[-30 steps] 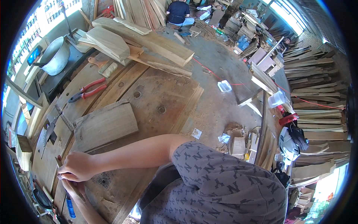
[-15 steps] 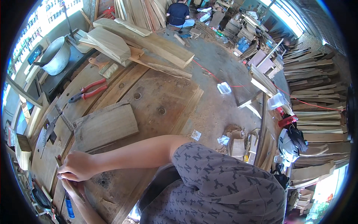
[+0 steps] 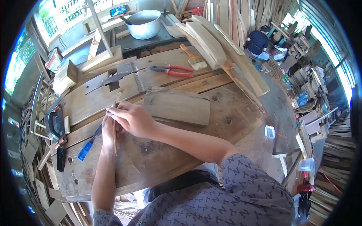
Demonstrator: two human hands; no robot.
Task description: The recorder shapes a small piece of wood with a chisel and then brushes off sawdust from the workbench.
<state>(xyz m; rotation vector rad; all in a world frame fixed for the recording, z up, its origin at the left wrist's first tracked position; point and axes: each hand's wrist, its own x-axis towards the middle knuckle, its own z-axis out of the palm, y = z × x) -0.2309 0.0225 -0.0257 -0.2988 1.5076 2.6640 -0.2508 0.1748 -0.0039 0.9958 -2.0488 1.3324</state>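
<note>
Both hands meet over the workbench [image 3: 166, 143], fingers closed on a thin strip of wood [image 3: 115, 142] that stands almost edge-on to me. My left hand [image 3: 109, 132] grips it from the near side. My right hand [image 3: 132, 118] reaches across and pinches its upper end; the fingertips partly hide it. Beside my left hand lies a blue-handled tool [image 3: 85, 150], its dark blade partly covered. A flat rectangular board [image 3: 179, 106] rests just right of my right hand. Farther back lie red-handled pliers [image 3: 171, 71] and a paintbrush [image 3: 194, 59] with a wooden handle.
A metal pot [image 3: 144, 26] stands on the dark surface behind the bench. Long planks [image 3: 230, 56] lie across the far right corner. Metal measuring tools [image 3: 117, 77] lie at the back left, a black-framed tool [image 3: 56, 122] at the left edge. A person [image 3: 258, 43] sits in the background.
My view has swung left, so the bench and hands appear farther right and more of my left forearm shows. Both hands still hold the wood strip.
</note>
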